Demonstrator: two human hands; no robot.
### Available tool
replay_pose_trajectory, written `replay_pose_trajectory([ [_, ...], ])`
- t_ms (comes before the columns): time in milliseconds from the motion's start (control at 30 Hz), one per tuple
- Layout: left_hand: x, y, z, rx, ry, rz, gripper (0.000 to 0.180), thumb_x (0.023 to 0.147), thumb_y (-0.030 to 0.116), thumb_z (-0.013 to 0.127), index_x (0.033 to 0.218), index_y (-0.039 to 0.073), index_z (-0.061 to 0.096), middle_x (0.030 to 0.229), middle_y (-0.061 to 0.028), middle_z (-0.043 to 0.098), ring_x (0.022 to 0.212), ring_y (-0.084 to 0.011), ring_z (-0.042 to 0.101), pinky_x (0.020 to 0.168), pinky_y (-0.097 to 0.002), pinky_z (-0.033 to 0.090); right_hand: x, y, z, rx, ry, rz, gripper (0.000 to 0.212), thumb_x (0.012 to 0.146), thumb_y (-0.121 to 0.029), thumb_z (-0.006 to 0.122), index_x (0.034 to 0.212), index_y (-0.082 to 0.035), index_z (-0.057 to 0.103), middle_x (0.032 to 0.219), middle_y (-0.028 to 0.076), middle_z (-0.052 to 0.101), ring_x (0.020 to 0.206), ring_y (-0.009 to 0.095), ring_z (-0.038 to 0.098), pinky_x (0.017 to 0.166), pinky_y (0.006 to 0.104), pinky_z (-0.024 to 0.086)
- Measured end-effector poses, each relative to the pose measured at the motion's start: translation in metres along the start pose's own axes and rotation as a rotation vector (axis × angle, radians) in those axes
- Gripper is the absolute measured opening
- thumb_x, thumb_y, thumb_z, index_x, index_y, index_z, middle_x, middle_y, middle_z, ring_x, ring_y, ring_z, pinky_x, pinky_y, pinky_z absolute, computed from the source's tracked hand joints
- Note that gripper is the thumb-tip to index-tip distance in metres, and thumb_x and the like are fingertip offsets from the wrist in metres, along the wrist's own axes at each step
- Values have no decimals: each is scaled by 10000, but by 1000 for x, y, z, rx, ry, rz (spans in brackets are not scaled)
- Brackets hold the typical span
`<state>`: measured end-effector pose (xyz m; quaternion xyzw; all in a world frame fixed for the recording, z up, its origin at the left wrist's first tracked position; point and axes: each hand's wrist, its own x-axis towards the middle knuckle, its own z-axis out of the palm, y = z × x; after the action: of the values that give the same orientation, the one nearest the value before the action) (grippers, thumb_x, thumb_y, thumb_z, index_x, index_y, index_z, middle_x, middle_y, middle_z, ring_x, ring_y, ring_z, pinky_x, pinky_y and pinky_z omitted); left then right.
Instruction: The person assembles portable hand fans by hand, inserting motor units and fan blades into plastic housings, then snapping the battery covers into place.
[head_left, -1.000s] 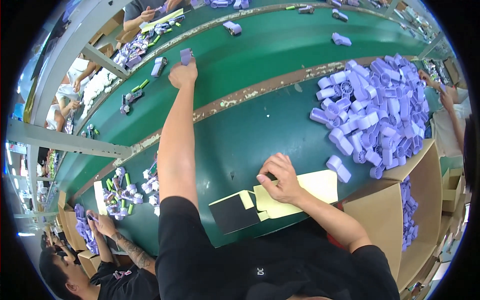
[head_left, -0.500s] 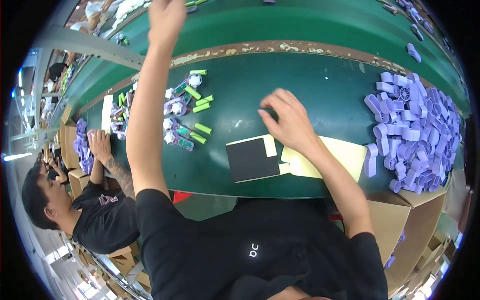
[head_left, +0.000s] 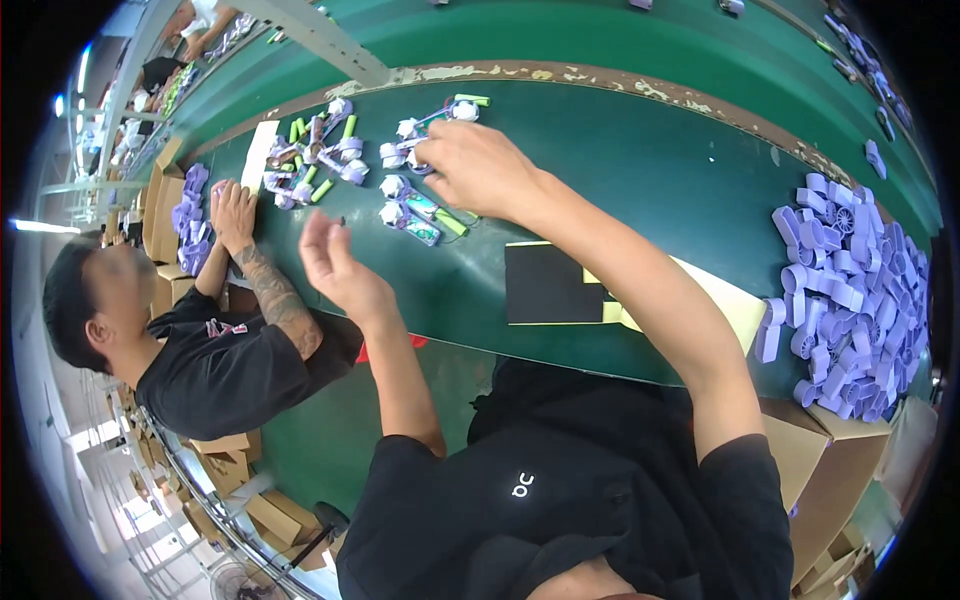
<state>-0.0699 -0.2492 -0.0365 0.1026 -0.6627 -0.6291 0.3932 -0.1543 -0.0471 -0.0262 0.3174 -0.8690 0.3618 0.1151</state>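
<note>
My right hand point(head_left: 482, 172) reaches over a group of small purple assemblies, its fingers closed around the edge of a purple-and-white assembly point(head_left: 397, 155); the fingertips are partly hidden. Below it lies another assembly point(head_left: 411, 221) with a white round part, a circuit board and a green battery cylinder. My left hand point(head_left: 345, 272) is raised near the table's front edge, holding nothing, its fingers loosely apart. A black pad point(head_left: 545, 285) on yellow sheets lies to the right of the assemblies, beneath my right forearm.
Purple fan housings point(head_left: 850, 290) are heaped at the right, above a cardboard box point(head_left: 830, 450). More assemblies point(head_left: 315, 160) lie at the left, beside a white strip point(head_left: 260, 158). A co-worker's hand point(head_left: 233, 212) rests nearby. A green conveyor point(head_left: 560, 40) runs behind the worn ledge.
My left arm has come back from the far side to the near edge. My right hand has moved left, from above the pad to the assemblies. The view has shifted.
</note>
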Motion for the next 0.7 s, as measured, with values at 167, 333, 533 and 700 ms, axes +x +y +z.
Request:
replay_pose_trajectory([
  [167, -16, -23, -32, -6, -1, -201, 328, 1005, 37, 616, 1331, 1, 612, 1228, -86, 632, 1101, -172, 607, 918, -303, 503, 28, -36, 59, -110, -276, -220, 158, 795, -123, 736, 932, -45, 746, 1037, 173, 683, 949, 359, 721, 779, 474, 607],
  [333, -11, 8, 2, -99, -118, -58, 286, 997, 19, 604, 1276, -45, 610, 1105, -97, 658, 947, -175, 623, 837, -316, 513, 36, -37, 127, -269, -177, 49, 207, 862, -230, 687, 969, -127, 832, 962, 162, 786, 875, 313, 766, 707, 478, 612],
  [533, -18, 55, 45, -181, -218, 121, 310, 1031, 18, 568, 1334, -50, 573, 1205, -150, 639, 1094, -238, 631, 939, -338, 512, 9, -34, 68, -66, 71, 22, 240, 807, -167, 702, 992, -15, 703, 864, 190, 752, 816, 396, 747, 667, 514, 593],
  [700, -71, 106, 106, -362, -404, 300, 338, 1019, 11, 557, 1345, -79, 562, 1196, -167, 630, 1075, -249, 623, 932, -340, 507, -73, -26, -55, 463, 447, 341, 583, 735, -144, 759, 1238, 48, 535, 1045, 220, 668, 903, 395, 704, 764, 472, 578],
])
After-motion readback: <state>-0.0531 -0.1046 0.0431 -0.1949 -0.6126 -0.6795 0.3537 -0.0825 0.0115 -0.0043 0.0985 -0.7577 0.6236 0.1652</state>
